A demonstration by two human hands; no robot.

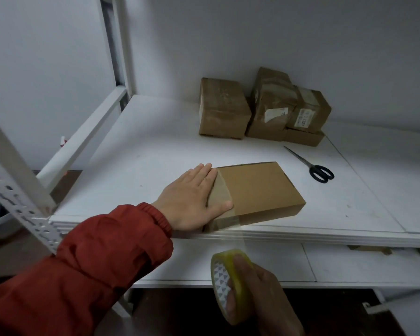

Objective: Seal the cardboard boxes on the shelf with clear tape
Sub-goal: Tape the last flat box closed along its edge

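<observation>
We look down on a white shelf (143, 146) where a flat cardboard box (260, 190) lies at the front edge, and we take this box as our landmark. The left hand (192, 197), coming out of a red sleeve (95, 263), lies flat with straight fingers on the box's left end, pressing down a strip of tape (220, 190) that crosses the top there and folds over the near side. Below and in front of the box, past the shelf edge, the right hand (260, 294) curls its fingers and thumb round a roll of clear tape (222, 280), and the strip runs taut from the box down to the roll. We judge the step in hand to be laying tape across this end of the box, with the strip not yet cut. Black-handled scissors (306, 163) lie just beyond the box to its right, apart from it, and a cluster of taped boxes (264, 107) stands well behind it against the wall. The next move seems to call for smoothing the strip down, then freeing a hand for the scissors without letting the tape slacken or stick to itself.
</observation>
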